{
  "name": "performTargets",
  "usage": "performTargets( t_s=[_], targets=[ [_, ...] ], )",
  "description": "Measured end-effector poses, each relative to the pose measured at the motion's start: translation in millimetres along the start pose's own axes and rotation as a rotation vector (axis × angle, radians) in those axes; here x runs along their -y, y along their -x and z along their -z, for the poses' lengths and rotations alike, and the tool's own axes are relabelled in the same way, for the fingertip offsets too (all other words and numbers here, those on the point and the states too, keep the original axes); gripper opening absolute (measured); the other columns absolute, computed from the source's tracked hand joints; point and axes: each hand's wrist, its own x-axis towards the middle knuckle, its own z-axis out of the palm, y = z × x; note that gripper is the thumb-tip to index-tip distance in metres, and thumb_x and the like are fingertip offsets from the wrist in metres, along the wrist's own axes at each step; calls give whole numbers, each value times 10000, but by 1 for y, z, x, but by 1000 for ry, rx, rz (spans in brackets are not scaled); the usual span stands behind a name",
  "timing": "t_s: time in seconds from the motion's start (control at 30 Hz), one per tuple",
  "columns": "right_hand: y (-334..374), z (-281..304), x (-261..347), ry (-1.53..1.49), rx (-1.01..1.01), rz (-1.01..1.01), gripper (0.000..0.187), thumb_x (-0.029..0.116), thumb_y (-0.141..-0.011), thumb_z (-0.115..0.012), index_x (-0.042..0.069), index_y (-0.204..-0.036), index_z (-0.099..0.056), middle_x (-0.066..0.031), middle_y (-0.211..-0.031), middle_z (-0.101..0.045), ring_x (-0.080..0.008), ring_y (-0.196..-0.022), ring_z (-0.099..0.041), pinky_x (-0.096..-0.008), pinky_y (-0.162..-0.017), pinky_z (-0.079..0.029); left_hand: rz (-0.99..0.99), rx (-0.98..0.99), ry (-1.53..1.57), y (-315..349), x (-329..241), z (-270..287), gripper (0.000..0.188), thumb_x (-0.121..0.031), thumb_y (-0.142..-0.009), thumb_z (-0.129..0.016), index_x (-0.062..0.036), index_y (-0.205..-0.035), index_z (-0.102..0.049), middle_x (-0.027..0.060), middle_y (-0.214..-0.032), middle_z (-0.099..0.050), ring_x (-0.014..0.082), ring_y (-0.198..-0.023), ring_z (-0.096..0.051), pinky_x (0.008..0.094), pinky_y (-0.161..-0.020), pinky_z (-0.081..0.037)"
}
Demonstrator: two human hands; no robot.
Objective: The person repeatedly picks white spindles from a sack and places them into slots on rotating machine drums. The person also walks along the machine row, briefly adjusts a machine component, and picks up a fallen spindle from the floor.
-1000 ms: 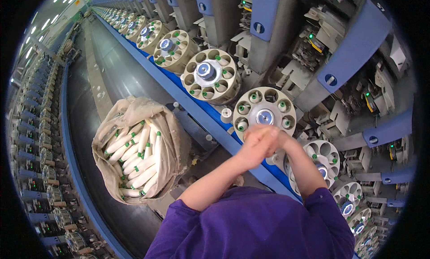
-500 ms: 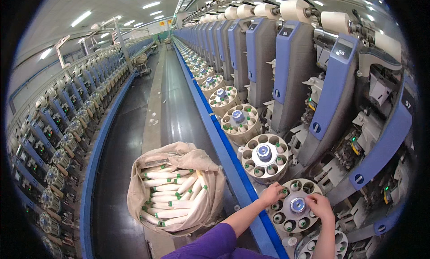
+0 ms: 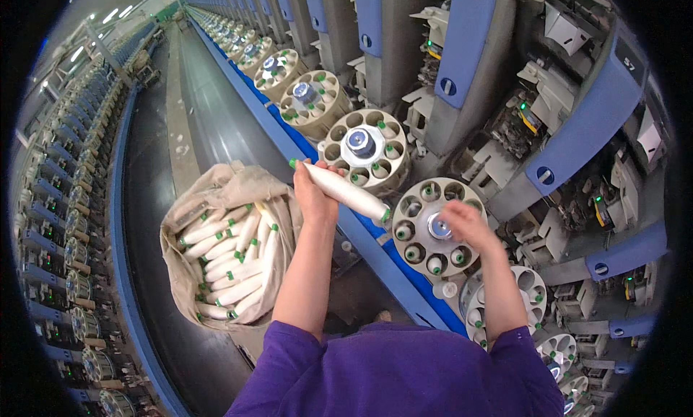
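A full yarn bobbin (image 3: 354, 195), white with green ends, lies slantwise in my left hand (image 3: 316, 195). My fingers are wrapped round its upper half, and its lower end points at the round bobbin magazine (image 3: 422, 221). Over that magazine's right side hangs my right hand (image 3: 468, 224), beside the silver hub (image 3: 439, 226); motion smears its fingers. Several of the magazine's pockets hold green-tipped bobbins, while others look dark. To the left stands a beige cloth sack (image 3: 175, 255) filled with similar bobbins (image 3: 238, 269).
Another round magazine (image 3: 336, 154) sits just beyond, in a long row along a blue rail (image 3: 361, 233). Blue-and-grey winding units (image 3: 462, 56) rise behind them on the right. A second machine row (image 3: 61, 200) runs along the left, across the dark aisle floor (image 3: 209, 128).
My left hand has drawn back from the magazine and now holds a bobbin between sack and magazine. My right hand stays over the magazine. The view has tilted down and turned right.
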Motion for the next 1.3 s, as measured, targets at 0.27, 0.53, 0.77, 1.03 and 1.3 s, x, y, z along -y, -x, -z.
performTargets(
  t_s=[0.27,0.53,0.77,1.03,1.3],
  targets=[
    [98,38,21,-271,162,641,193,164,-831,-580,7,-727,-620,-217,-1144,-560,-335,-1080,-544,-449,-911,-432,-240,132,-661,13,117,33,162,-63,-837,-565,-79,-977,-486,81,-939,-579,190,-884,-549,320,-802,-436],
    [69,24,-1,-472,-166,220,169,112,-779,-636,-53,-750,-609,-170,-899,-637,-291,-707,-616,-381,-672,-516,194,781,-723,80,65,-4,323,-62,-825,-590,-62,-1139,-516,58,-981,-588,195,-911,-567,333,-811,-454],
    [-6,-13,30,944,-163,-259,383,266,-752,-665,29,-1049,-621,-142,-1115,-597,-238,-850,-627,-329,-716,-494,29,1602,169,126,-150,-36,148,-115,-834,-529,-15,-906,-609,103,-811,-602,251,-701,-580,395,-709,-470],
    [-72,-231,60,551,364,596,243,153,-783,-655,36,-992,-617,-96,-1006,-621,-226,-955,-589,-328,-836,-459,-190,1337,121,137,-246,-21,134,-102,-847,-603,-169,-949,-659,-41,-580,-363,124,-476,-402,321,-582,-433],
    [-146,-432,-9,1104,528,572,307,117,-767,-547,90,-1070,-587,-117,-1087,-567,-291,-1033,-530,-396,-861,-446,-288,534,-1105,67,-329,113,108,-52,-816,-549,11,-880,-608,123,-768,-611,237,-765,-601,368,-736,-489]
  ],
)
